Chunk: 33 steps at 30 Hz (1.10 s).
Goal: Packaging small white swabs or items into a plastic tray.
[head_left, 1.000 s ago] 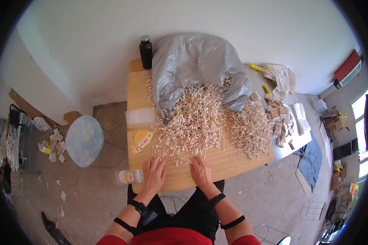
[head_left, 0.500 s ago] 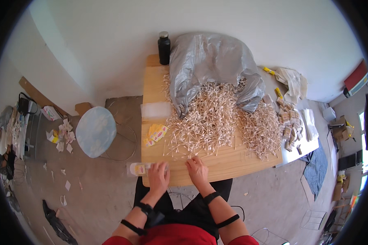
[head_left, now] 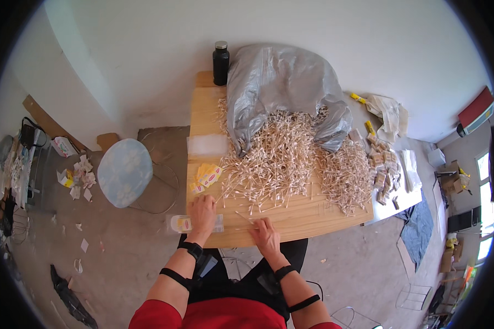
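Observation:
A heap of cotton swabs (head_left: 285, 156) spills from a grey plastic bag (head_left: 285, 77) across the wooden table (head_left: 313, 219). My left hand (head_left: 203, 213) is at the table's left edge, palm down, its loosely bent fingers apart and just below yellow-and-white printed cards (head_left: 207, 174). Beneath that hand lies a clear plastic packet (head_left: 219, 223) with a yellow label (head_left: 181, 223), its end past the table edge. Near the front edge, my right hand (head_left: 267, 238) is closed, with a single cotton swab (head_left: 244, 217) at its fingertips. Its fingers are slightly blurred.
A black bottle (head_left: 220, 64) stands at the back left corner, and a translucent sheet or stack (head_left: 207, 145) lies below it. To the right, a white surface holds bundled swabs (head_left: 387, 170) and clear bags (head_left: 410, 170). A light-blue stool (head_left: 125, 172) stands left.
My left hand has moved forward from the packet's end toward the printed cards. My right hand has drawn back from the heap's edge, toward me, and a lone swab shows at its fingers.

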{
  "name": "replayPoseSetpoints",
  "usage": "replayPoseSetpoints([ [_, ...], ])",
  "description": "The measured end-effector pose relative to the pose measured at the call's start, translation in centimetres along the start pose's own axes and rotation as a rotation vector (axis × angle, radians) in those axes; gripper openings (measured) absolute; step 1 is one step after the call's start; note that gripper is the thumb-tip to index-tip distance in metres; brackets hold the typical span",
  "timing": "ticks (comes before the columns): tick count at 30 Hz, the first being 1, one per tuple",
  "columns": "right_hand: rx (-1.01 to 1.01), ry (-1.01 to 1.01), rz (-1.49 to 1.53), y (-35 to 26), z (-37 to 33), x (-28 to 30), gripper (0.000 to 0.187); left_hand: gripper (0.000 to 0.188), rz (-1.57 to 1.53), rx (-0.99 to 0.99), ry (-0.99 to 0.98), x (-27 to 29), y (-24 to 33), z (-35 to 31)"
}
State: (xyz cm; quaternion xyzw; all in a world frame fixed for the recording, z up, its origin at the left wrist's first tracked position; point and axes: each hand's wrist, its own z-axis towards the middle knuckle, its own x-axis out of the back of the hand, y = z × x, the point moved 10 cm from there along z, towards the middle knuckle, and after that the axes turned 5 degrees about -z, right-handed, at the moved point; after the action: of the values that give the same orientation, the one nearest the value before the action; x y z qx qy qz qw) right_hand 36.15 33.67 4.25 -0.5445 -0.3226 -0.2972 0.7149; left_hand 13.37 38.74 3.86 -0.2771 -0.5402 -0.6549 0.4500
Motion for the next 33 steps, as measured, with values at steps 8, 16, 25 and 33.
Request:
replayPoseSetpoints([
  [8, -0.098, 0.04, -0.028, 1.1, 0.5, -0.8, 0.023, 0.01, 0.022, 0.076, -0.066, -0.9, -0.7, 0.9],
  [16, -0.085, 0.08, 0.007, 0.8, -0.9, 0.1, 0.021, 0.007, -0.136, 0.003, -0.15, -0.1, -1.2, -0.2],
  [25, 0.023, 0.097, 0.007, -0.2, -0.6, 0.7, 0.025, 0.013, -0.023, -0.317, -0.235, 1.0, 5.0, -7.5],
  [33, -0.159, -0.01, -0.002, 2.3, 0.6, -1.1, 0.012, 0.015, -0.19, -0.278, -0.2, 0.9, 5.2, -7.7],
])
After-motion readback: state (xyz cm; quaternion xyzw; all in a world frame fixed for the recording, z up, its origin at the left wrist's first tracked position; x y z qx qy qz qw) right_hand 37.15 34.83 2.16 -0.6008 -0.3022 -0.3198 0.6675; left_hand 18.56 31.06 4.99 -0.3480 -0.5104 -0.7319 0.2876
